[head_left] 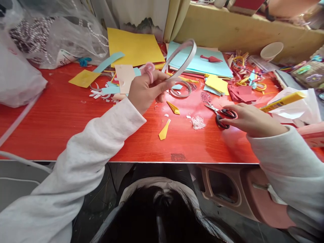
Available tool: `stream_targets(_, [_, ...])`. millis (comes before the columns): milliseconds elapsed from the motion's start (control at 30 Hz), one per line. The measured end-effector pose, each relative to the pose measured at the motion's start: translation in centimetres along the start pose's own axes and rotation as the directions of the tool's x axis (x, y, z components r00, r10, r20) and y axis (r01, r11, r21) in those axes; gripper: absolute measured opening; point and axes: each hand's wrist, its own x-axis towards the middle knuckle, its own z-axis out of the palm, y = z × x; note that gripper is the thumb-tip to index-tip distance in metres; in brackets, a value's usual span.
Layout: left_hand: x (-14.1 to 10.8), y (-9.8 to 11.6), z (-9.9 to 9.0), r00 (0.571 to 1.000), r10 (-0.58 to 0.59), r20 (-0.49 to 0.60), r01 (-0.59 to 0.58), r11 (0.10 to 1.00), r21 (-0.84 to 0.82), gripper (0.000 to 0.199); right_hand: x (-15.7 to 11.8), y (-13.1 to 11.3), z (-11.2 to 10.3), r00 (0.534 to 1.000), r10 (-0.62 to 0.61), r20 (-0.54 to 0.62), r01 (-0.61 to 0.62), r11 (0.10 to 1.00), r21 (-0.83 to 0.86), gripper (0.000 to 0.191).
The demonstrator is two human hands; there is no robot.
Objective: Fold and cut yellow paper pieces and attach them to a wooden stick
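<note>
Raised over the table, my left hand (149,86) pinches a thin loop of white tape (191,52) between thumb and fingers. A fuzzy pink ring-shaped piece (150,71) sits at the fingers of that hand. Below the loop, a thin tape roll (186,94) lies on the tabletop. On the right, my right hand (253,118) has its thumb and fingers on the black handles of a pair of scissors (220,116), blades pointing left. Between the hands lie a yellow folded paper piece (173,108), a flat yellow paper cutout (165,130) and a heap of whitish scraps (197,122).
Yellow sheet (136,49) and blue sheets (217,65) lie at the back of the red table (83,135). Red paper squares (243,93), a yellow glue stick (283,102) and a paper cup (272,50) are on the right. Plastic bags (20,74) crowd the left.
</note>
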Motion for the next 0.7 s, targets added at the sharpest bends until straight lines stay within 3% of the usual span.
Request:
stream_targets(67, [0.2,-0.2,-0.3,0.993,0.1,-0.062,-0.092,0.989,0.116,0.021,0.1,-1.3,-0.4,1.0,-0.014,0.019,0.015,0.997,-0.08,0.022])
stream_targets(100, [0.4,-0.4,-0.4,0.982,0.16,-0.096,-0.141,0.974,0.175,0.023,0.2,-2.5,-0.6,0.998,0.024,-0.057,-0.033,0.987,-0.157,0.028])
stream_targets(133, [0.5,-0.6,-0.5,0.968,0.218,-0.124,-0.186,0.956,0.227,0.024,0.4,-4.0,-0.6,0.991,0.049,-0.126,-0.067,0.986,-0.15,0.032])
stream_targets(200, [0.7,-1.0,-0.7,0.94,0.301,-0.161,-0.247,0.925,0.288,0.026,1.2,-7.4,-0.1,0.988,-0.011,-0.154,0.012,1.0,0.003,0.036])
stream_targets(333, [0.5,-1.2,-1.0,0.944,0.262,-0.201,-0.174,0.912,0.371,0.028,3.3,-12.5,2.5,0.976,-0.176,-0.129,0.187,0.979,0.08,0.053])
stream_targets(467, [0.2,-1.1,-1.1,0.939,0.272,-0.211,-0.158,0.885,0.437,0.028,4.4,-13.6,4.3,0.966,-0.234,-0.113,0.245,0.964,0.1,0.022])
stream_targets(600, [0.4,-1.4,-1.3,0.943,0.294,-0.158,-0.211,0.891,0.401,0.025,4.5,-13.4,4.5,0.972,-0.194,-0.133,0.215,0.962,0.168,0.012])
stream_targets(700, [0.6,-2.0,-1.3,0.943,0.312,-0.113,-0.244,0.882,0.404,0.023,4.5,-13.4,4.3,0.973,-0.18,-0.141,0.217,0.924,0.316,0.006])
